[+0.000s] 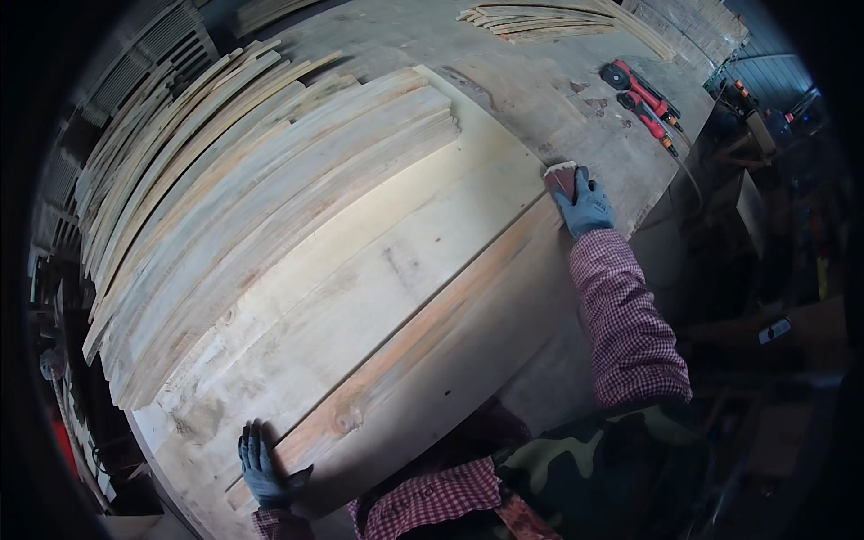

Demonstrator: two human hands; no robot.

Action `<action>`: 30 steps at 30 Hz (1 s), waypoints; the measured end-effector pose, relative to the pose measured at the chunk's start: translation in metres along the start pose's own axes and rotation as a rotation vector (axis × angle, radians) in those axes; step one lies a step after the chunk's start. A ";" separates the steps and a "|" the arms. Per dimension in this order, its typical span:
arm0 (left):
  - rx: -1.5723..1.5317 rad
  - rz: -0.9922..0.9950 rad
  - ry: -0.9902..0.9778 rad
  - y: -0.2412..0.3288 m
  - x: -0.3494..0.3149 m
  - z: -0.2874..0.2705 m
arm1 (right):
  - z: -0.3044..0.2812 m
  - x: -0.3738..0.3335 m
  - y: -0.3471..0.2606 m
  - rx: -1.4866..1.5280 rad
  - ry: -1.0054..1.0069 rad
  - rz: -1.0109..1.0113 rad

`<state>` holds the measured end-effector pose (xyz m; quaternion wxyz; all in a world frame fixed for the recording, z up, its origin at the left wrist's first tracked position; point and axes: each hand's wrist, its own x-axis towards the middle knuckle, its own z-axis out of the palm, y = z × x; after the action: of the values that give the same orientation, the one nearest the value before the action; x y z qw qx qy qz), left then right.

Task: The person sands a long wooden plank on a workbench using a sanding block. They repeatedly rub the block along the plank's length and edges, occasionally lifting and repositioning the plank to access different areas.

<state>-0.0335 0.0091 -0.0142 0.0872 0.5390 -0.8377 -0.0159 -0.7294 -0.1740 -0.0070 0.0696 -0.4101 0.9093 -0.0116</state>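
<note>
A long wooden board with orange-brown grain runs slantwise from near left to far right in front of me. My left hand, in a blue-grey glove, lies flat over its near end with the fingers stretched out and the thumb apart. At the far end, my right hand, gloved alike, is closed round a reddish-brown sanding block with a pale edge. The block sits at the board's far end; its underside is hidden, so contact cannot be made out.
Left of the board, many planks are stacked on a pale wooden panel. Two red-and-black power tools with a cable lie at the far right of the worktable. More thin strips lie at the back.
</note>
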 end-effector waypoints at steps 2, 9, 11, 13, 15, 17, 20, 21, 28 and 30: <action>0.003 0.004 -0.003 0.001 0.002 -0.002 | 0.013 -0.026 0.017 0.000 0.043 -0.008; 0.022 0.069 -0.019 -0.002 0.000 -0.004 | 0.011 -0.020 0.040 0.043 -0.006 -0.035; 0.034 0.086 -0.070 -0.007 0.000 -0.004 | 0.007 -0.004 0.035 0.053 -0.003 -0.045; 0.027 0.081 -0.081 -0.008 0.000 -0.004 | 0.001 0.019 0.024 0.078 -0.032 -0.068; 0.027 0.091 -0.069 -0.008 0.001 -0.003 | -0.007 0.044 0.023 0.103 -0.146 -0.057; 0.032 0.107 -0.034 -0.009 -0.001 0.001 | 0.004 0.053 0.025 0.163 -0.060 -0.135; 0.035 0.061 -0.061 -0.007 -0.002 -0.002 | 0.008 0.046 0.031 0.374 -0.040 -0.196; 0.034 0.050 -0.072 -0.005 -0.001 -0.006 | 0.023 0.044 0.045 0.445 -0.009 -0.244; 0.042 0.130 -0.021 -0.010 0.002 -0.001 | 0.026 -0.002 0.123 0.545 0.058 -0.344; 0.040 0.065 -0.108 -0.005 0.000 -0.006 | 0.024 0.002 0.117 0.477 0.065 -0.294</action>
<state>-0.0277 0.0076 -0.0094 0.0313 0.5114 -0.8584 -0.0255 -0.8147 -0.0971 -0.0407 0.1327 -0.5090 0.8134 -0.2481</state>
